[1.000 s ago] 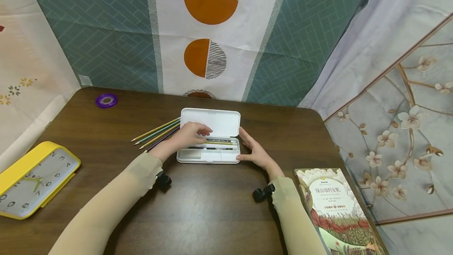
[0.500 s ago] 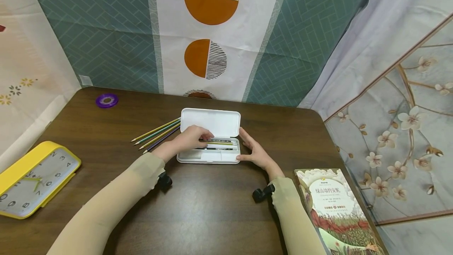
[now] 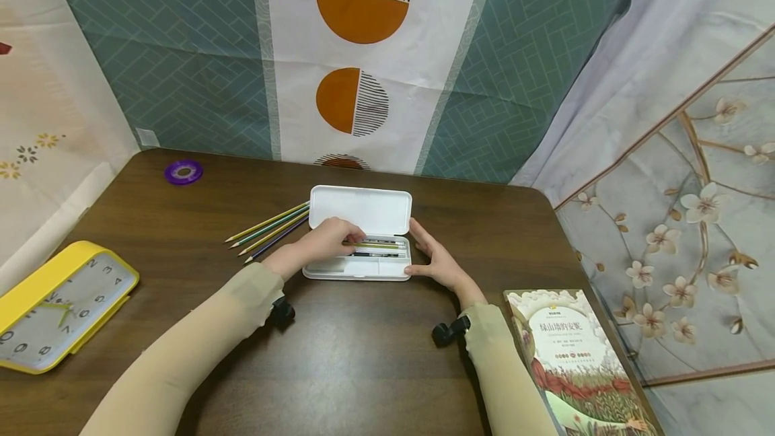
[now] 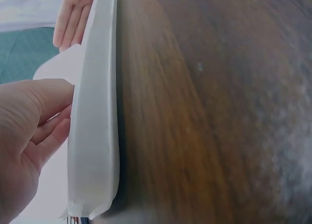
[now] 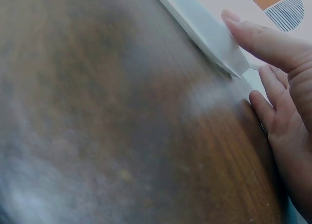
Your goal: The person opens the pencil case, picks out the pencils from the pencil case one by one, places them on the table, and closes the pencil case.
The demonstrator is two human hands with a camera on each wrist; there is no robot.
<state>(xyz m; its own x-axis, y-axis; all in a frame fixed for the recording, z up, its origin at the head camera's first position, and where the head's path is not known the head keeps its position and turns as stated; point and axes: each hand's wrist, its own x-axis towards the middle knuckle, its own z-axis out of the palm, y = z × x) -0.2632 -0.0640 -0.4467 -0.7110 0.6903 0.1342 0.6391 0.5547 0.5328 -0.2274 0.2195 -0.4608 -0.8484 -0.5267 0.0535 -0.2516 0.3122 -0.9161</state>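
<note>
An opened white pencil case (image 3: 378,271) lies on the brown table, its lid (image 3: 363,204) tipped back. Inside are a yellow pencil (image 3: 381,245) and dark pencils, with compartments in front. My left hand (image 3: 323,241) reaches into the case's left half from above, fingers bent. In the left wrist view, its thumb (image 4: 56,94) passes over the case wall; the fingertips and anything between them are hidden. My right hand (image 3: 438,261) spreads around the case's right end, thumb by the front corner, straight fingers by the lid hinge.
Several loose colored pencils (image 3: 266,231) fan out left of the case, their ends close to it. A purple ring-shaped object (image 3: 183,172) lies at the back left. A yellow clock (image 3: 66,308) stands at the left, and a book (image 3: 575,355) lies at the right front.
My left hand has shifted slightly down and right inside the case, its fingers drawing closer together over the pencils' left ends. My right hand stays where it was.
</note>
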